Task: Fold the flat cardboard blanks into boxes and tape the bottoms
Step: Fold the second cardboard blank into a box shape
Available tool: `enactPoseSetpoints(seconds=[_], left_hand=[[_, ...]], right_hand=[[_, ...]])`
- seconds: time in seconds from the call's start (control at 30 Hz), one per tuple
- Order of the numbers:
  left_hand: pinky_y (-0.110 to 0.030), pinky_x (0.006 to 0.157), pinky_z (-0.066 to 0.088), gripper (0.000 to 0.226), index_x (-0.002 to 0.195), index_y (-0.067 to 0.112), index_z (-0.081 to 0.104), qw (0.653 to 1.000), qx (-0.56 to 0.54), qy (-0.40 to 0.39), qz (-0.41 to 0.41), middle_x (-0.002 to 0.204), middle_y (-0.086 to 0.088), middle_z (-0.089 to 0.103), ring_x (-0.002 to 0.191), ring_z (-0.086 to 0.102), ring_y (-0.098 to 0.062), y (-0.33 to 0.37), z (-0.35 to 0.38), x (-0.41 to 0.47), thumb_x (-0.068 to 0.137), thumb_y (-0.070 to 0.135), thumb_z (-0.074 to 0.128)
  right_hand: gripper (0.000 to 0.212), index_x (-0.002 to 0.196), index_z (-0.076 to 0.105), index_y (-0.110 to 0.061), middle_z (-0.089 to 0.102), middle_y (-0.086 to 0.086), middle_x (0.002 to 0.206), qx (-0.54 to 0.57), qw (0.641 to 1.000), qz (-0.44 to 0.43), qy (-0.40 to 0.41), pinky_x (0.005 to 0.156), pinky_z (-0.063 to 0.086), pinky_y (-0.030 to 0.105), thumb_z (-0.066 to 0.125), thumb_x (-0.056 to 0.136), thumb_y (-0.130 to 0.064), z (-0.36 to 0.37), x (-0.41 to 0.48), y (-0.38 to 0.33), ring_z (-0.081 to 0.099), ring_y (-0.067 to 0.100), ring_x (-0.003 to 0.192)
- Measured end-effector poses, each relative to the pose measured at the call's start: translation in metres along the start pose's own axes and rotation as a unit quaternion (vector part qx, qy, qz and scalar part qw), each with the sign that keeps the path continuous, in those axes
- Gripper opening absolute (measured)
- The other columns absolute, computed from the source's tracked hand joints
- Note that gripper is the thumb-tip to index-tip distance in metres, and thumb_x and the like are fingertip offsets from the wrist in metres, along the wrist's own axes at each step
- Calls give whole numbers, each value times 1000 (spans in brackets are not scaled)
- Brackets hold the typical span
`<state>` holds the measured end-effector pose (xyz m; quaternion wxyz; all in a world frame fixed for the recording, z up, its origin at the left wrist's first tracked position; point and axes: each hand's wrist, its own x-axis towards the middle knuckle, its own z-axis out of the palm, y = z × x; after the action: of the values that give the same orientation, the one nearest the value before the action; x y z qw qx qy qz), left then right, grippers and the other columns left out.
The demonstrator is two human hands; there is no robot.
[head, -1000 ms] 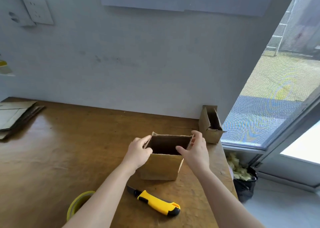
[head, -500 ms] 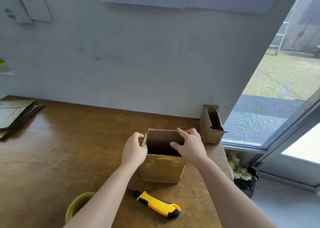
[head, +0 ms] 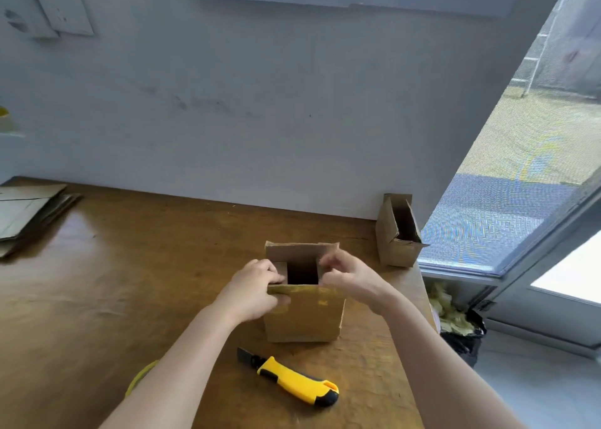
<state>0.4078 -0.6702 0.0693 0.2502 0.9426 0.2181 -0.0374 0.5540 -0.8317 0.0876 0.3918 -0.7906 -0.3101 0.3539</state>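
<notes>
Now I see my left hand (head: 257, 293) and right hand (head: 349, 277) each pinching a flap of the cardboard box (head: 304, 314) near the surface's (head: 130, 282) right edge.

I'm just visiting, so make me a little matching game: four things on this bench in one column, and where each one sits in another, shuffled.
Things:
1. utility knife
2. flat cardboard blanks
3. box being folded
4. finished box

Places:
A. far left of the table
B. between both hands
C. back right corner, by the window
D. near edge, in front of the held box

Pairs: 1-D, 2-A, 3-B, 4-C
</notes>
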Motion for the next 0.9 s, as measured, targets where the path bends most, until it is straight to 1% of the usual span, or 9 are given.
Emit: enactPoseSetpoints(seconds=[0.07,0.27,0.37,0.47,0.57,0.63,0.73,0.8,0.9], left_hand=[[-31,95,43,43,125,27,63,999,-40,16,4,118,12,56,116,48,-12,-5,0,1,84,42,68],[-19,91,38,55,147,32,32,991,-124,51,-19,122,11,59,120,52,-11,-10,0,-2,97,27,53],[-14,81,42,78,152,32,13,986,-131,102,-30,116,9,52,100,56,-7,-7,9,1,92,22,62],[-12,69,48,99,152,37,-6,985,-132,108,-40,121,5,33,84,55,-7,-6,13,7,88,17,68],[-12,62,46,84,150,35,17,988,-115,90,-51,131,4,27,84,54,-10,-5,8,12,87,20,70],[-12,67,43,52,129,29,47,988,-93,117,-41,129,3,33,92,53,-9,-7,6,13,84,26,72],[-18,81,41,23,99,22,65,982,-58,181,4,115,9,51,104,50,-8,-16,14,10,81,32,74],[-21,85,43,23,100,19,73,977,-47,207,27,109,9,64,104,55,-10,-23,23,6,83,35,72],[-29,87,47,29,104,17,75,972,-24,230,40,108,7,70,104,56,-11,-31,32,6,85,38,69]], right_hand=[[46,116,60,-27,53,-10,121,-47,996,6,-70,83,44,23,72,72,-29,-1,0,2,53,11,109],[30,110,65,-24,60,-8,122,-127,988,-46,70,90,46,25,75,81,-20,8,10,14,56,11,109],[44,118,58,-24,55,-8,108,-190,973,-55,118,78,42,20,77,78,-21,12,9,14,52,12,100],[82,143,32,-25,46,-5,115,-220,964,-45,142,79,45,24,79,77,-22,16,7,12,52,16,100],[107,153,2,-34,39,-2,124,-236,963,-20,128,79,50,28,79,78,-22,15,7,8,56,19,98],[88,150,25,-29,40,-1,125,-262,957,-6,123,84,51,32,77,79,-31,15,8,6,54,20,102],[52,129,59,-28,40,-2,123,-342,930,2,135,95,46,33,71,82,-46,16,7,7,40,18,116],[42,126,64,-26,42,-5,134,-365,920,-27,141,102,41,31,65,87,-43,20,8,8,36,17,125],[38,130,61,-28,53,-6,140,-367,920,-90,106,100,43,32,52,94,-19,35,8,3,48,20,125]])
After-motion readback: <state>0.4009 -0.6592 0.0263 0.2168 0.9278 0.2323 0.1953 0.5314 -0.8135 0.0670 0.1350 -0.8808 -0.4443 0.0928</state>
